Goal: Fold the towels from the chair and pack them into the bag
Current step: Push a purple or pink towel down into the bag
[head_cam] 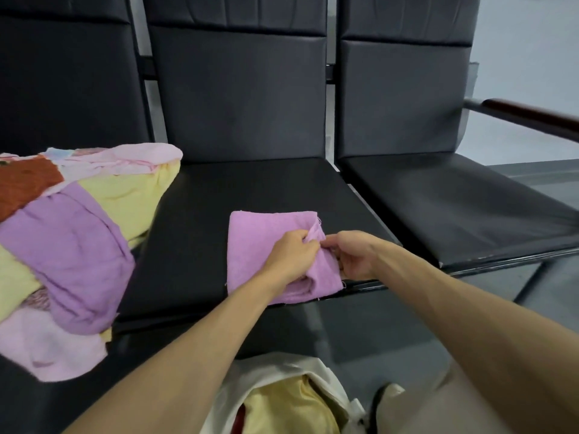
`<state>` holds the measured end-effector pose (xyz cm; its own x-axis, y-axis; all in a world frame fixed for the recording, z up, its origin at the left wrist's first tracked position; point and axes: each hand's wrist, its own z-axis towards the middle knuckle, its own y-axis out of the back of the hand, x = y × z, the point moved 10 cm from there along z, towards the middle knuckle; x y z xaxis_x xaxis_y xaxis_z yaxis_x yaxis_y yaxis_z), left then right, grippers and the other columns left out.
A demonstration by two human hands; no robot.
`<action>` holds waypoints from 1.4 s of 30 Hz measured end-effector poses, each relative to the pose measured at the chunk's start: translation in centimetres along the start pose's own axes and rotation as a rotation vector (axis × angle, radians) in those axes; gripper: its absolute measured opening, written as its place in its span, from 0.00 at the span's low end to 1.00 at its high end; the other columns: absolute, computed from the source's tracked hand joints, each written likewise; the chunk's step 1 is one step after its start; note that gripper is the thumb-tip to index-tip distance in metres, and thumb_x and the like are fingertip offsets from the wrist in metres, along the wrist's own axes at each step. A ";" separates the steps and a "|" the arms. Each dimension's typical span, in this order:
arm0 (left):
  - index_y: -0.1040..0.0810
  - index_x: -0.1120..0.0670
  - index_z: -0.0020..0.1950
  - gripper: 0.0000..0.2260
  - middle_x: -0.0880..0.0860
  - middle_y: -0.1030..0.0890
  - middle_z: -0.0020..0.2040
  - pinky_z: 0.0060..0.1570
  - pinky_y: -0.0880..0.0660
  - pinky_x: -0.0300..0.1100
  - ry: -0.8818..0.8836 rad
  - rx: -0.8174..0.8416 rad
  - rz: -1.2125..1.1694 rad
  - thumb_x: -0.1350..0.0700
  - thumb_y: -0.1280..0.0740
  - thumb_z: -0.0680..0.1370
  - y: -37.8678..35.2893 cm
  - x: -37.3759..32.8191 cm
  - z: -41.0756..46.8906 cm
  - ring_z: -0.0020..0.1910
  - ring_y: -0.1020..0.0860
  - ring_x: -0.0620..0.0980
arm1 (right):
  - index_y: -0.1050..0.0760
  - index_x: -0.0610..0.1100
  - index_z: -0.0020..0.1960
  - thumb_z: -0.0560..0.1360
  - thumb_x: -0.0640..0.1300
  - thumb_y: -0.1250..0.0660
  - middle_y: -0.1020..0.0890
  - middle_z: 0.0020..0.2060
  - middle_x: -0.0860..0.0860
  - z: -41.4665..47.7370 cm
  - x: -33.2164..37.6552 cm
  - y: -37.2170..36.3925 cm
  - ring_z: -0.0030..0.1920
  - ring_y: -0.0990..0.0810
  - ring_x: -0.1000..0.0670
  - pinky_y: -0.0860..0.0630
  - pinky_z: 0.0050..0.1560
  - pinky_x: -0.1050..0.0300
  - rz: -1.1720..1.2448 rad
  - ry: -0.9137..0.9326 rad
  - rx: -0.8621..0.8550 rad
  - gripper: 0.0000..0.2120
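Head view shows a folded purple towel (257, 242) lying on the black middle seat (250, 189) of a row of chairs, near the front edge of the seat. Both hands are at the right side of this towel. The left hand (291, 256) lies on top of it and grips a raised fold with curled fingers. The right hand (355, 256), just beside, pinches the same fold from the right. A pile of unfolded towels (72, 239) covers the left seat. Below, on the floor, a white bag (316, 374) stands open with a yellow towel (282, 405) inside.
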<state>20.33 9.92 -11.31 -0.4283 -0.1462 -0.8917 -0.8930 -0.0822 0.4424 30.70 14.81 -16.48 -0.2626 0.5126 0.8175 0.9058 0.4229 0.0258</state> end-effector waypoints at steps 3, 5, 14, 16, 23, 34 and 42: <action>0.24 0.55 0.46 0.13 0.51 0.23 0.31 0.24 0.33 0.37 0.038 0.158 -0.032 0.52 0.44 0.82 -1.3 -0.1 -0.7 0.25 0.28 0.46 | 0.22 0.37 0.47 0.81 0.39 0.43 0.17 0.40 0.44 -0.1 0.2 0.0 0.42 0.18 0.46 0.21 0.45 0.52 -0.007 -0.005 -0.006 0.12; 0.24 0.53 0.49 0.13 0.53 0.21 0.36 0.22 0.34 0.37 0.067 0.185 -0.103 0.51 0.47 0.83 -0.9 -0.2 -1.2 0.24 0.27 0.48 | 0.22 0.39 0.43 0.82 0.43 0.43 0.17 0.41 0.44 -0.3 0.5 -0.1 0.43 0.19 0.45 0.22 0.48 0.51 0.020 0.003 -0.007 0.15; 0.21 0.47 0.56 0.11 0.44 0.26 0.57 0.50 0.31 0.39 0.086 -0.219 0.107 0.58 0.41 0.81 8.3 3.2 -3.9 0.57 0.28 0.43 | 0.26 0.41 0.53 0.75 0.47 0.32 0.19 0.49 0.45 -2.5 3.6 -1.7 0.47 0.19 0.46 0.20 0.47 0.53 -0.260 0.195 -0.170 0.11; 0.21 0.50 0.58 0.11 0.45 0.26 0.58 0.50 0.30 0.41 0.164 -0.301 -0.020 0.59 0.40 0.81 10.2 4.3 -5.8 0.58 0.28 0.45 | 0.26 0.40 0.53 0.74 0.42 0.33 0.19 0.46 0.44 -4.1 4.1 -3.9 0.42 0.18 0.45 0.21 0.46 0.51 -0.179 0.228 -0.095 0.10; 0.21 0.57 0.49 0.08 0.55 0.18 0.45 0.43 0.23 0.43 0.372 -0.452 -0.630 0.60 0.39 0.80 9.9 9.0 -14.2 0.44 0.20 0.52 | 0.26 0.39 0.57 0.74 0.33 0.37 0.21 0.46 0.44 -11.2 5.5 -10.0 0.44 0.19 0.47 0.20 0.43 0.55 -0.042 0.450 0.189 0.12; 0.15 0.62 0.45 0.13 0.60 0.15 0.39 0.33 0.19 0.42 0.699 -0.144 -1.098 0.56 0.37 0.79 -3.2 19.7 -24.8 0.34 0.17 0.54 | 0.25 0.36 0.55 0.75 0.34 0.37 0.18 0.48 0.39 -10.4 -9.7 -10.5 0.50 0.19 0.42 0.21 0.55 0.47 -0.415 0.084 0.173 0.10; 0.24 0.52 0.58 0.12 0.52 0.20 0.48 0.42 0.24 0.43 0.758 0.059 -0.229 0.58 0.33 0.75 -4.6 29.0 -23.7 0.47 0.21 0.52 | 0.23 0.41 0.55 0.70 0.36 0.35 0.19 0.49 0.46 -4.3 -23.0 -9.0 0.52 0.20 0.45 0.21 0.57 0.44 -0.589 -0.041 0.079 0.14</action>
<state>15.29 -17.30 -36.93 -0.0413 -0.7652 -0.6425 -0.9624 -0.1422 0.2314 30.00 -3.99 -33.08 -0.7273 0.2027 0.6557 0.5768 0.6984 0.4238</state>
